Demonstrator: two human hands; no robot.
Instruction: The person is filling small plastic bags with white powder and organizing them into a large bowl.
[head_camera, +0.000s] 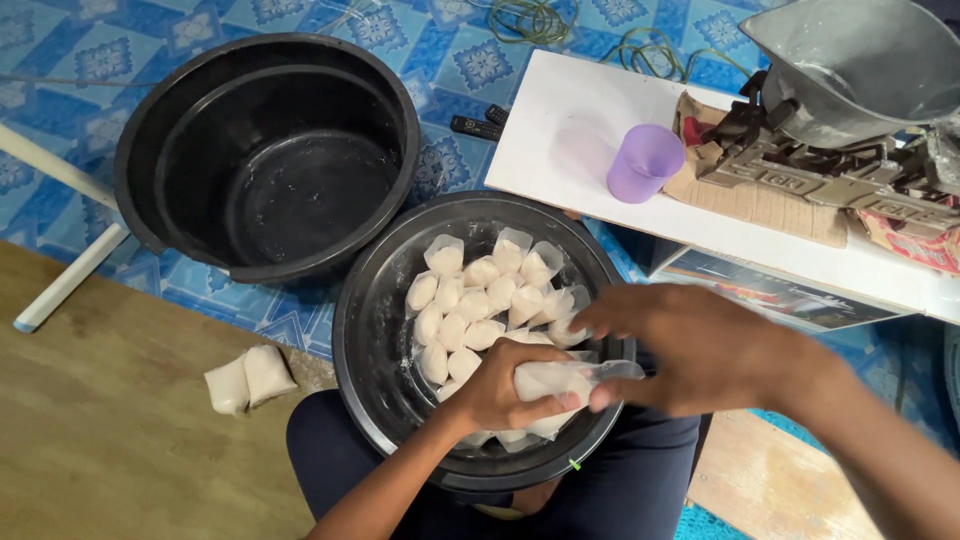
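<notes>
The person sits with a round black basin (372, 330) on their lap, half full of small clear bags of white powder (470, 300). Over the basin's near side, the left hand (495, 392) is closed around the fat bottom of one filled bag (560, 383), and the right hand (700, 345) pinches its clear top end; the fingers are blurred, so I can't quite make out the exact hold. Left of the basin, two more filled bags (250, 378) lie together on the brown mat. Beyond the basin sits a bigger black tub (270, 150). To the basin's right, on a white board (560, 130), stand a purple cup (645, 162) and a metal-panned weighing scale (850, 90).
</notes>
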